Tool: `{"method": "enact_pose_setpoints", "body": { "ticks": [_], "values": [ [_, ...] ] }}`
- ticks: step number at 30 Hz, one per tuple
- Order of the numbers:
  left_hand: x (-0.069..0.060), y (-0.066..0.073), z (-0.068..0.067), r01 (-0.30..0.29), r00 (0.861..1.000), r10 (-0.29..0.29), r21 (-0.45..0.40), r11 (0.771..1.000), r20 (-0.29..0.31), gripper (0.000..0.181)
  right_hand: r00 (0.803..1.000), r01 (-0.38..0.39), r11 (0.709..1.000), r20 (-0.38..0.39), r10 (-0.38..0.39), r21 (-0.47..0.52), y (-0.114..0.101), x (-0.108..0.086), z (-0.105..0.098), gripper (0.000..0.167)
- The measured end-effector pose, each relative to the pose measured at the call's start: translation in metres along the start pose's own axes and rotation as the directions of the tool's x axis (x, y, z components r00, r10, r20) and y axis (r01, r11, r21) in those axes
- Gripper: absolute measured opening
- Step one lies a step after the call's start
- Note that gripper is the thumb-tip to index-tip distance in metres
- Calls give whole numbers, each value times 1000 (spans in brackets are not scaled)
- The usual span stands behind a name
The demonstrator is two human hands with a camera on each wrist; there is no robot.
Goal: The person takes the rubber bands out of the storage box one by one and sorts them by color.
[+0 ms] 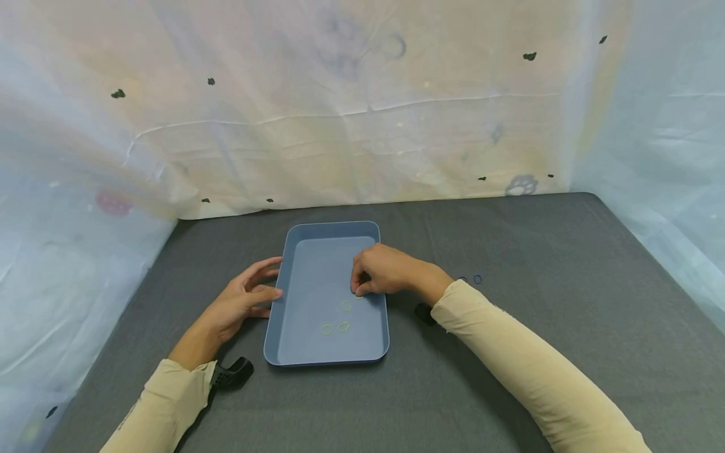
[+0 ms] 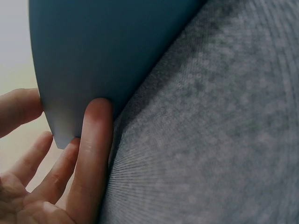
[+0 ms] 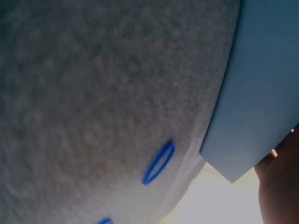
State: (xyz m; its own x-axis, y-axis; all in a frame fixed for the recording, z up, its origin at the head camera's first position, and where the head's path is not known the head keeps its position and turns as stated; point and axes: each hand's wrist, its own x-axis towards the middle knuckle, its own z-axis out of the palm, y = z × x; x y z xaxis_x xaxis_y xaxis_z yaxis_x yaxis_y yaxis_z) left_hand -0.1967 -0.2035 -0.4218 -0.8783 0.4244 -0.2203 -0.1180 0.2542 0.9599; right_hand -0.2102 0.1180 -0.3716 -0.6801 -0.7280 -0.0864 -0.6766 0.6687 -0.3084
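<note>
A blue-grey rectangular tray (image 1: 306,277) rests on the grey cloth. My left hand (image 1: 240,302) touches the tray's left side with fairly straight, spread fingers; the left wrist view has the fingers (image 2: 96,149) against its outer wall. Over the tray's right part, my right hand (image 1: 382,270) bends its fingers down and pinches a yellow-green rubber band (image 1: 359,296), mostly hidden by the fingertips. Three more thin yellow-green rubber bands (image 1: 343,327) lie on the tray floor, nearer its front. The right wrist view catches only a dark part of the right hand (image 3: 280,182) beyond the tray wall.
Two blue rubber bands (image 1: 477,279) lie on the cloth right of the tray, beside the right forearm; one blue band (image 3: 164,165) shows whole in the right wrist view. Pale hanging sheets (image 1: 351,138) enclose the table (image 1: 538,264) at the back and sides.
</note>
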Motion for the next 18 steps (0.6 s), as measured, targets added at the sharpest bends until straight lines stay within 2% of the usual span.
{"method": "enact_pose_setpoints", "body": {
  "ticks": [11,18],
  "values": [
    [1,0,2,5,1000,-5,2,1000,0,73,1000,-6,1000,-17,7,17,-3,-5,-2,5],
    [1,-1,0,-1,1000,1,6,1000,3,73,999,-14,995,-42,18,96,-7,-10,-1,5]
  ]
}}
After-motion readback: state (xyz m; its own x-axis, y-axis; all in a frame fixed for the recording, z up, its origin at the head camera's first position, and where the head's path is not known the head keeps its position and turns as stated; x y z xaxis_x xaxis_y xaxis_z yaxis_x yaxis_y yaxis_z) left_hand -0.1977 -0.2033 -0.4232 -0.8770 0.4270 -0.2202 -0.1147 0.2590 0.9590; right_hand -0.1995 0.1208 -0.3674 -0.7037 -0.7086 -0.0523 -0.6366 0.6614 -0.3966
